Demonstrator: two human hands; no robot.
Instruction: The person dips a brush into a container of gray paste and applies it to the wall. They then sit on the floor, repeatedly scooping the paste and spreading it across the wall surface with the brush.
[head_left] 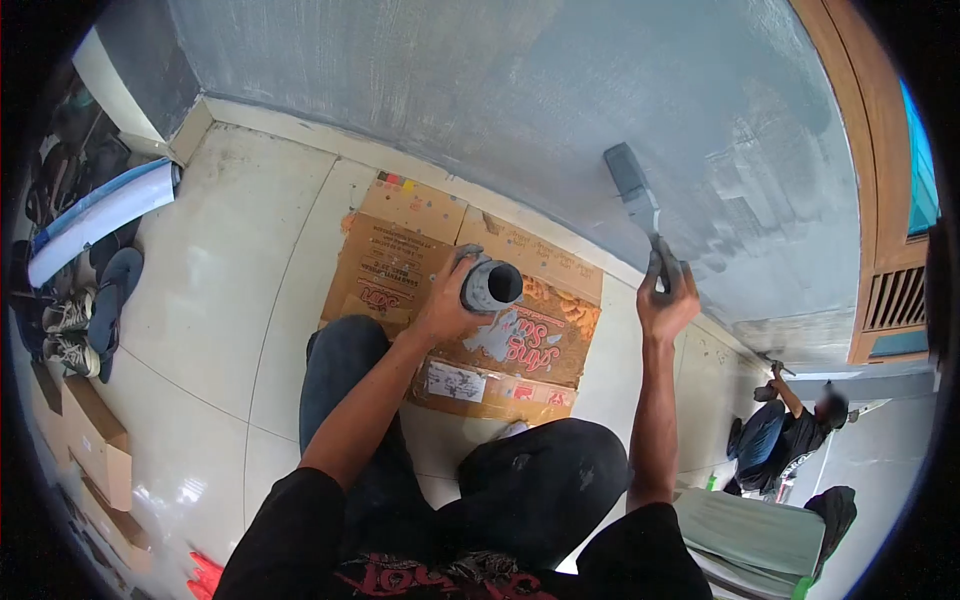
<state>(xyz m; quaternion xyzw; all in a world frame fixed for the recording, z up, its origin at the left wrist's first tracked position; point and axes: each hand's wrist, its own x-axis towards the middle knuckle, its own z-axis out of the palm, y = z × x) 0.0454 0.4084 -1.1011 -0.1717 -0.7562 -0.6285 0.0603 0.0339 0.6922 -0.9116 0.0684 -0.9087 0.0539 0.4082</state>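
In my left hand (445,305) is a paint-smeared grey cup (478,290), its dark round mouth facing up toward me. My fingers wrap around its side, and how much is inside cannot be made out. My right hand (668,300) grips the handle of a flat paintbrush (629,175). The brush's wide, grey-coated bristles lie at the lower part of a grey wall (480,80), seemingly against it. Streaks and lighter patches mark the wall around the brush. Below the cup, a flattened cardboard sheet (390,245) with paint spots covers the floor along the wall's base.
A wooden frame with a vent (893,300) borders the wall at right. Farther along, another person (785,435) crouches by the wall, holding a tool. A covered pale green item (750,530) stands at lower right. Shoes (70,335), cardboard boxes (97,440) and a roll (105,215) lie left.
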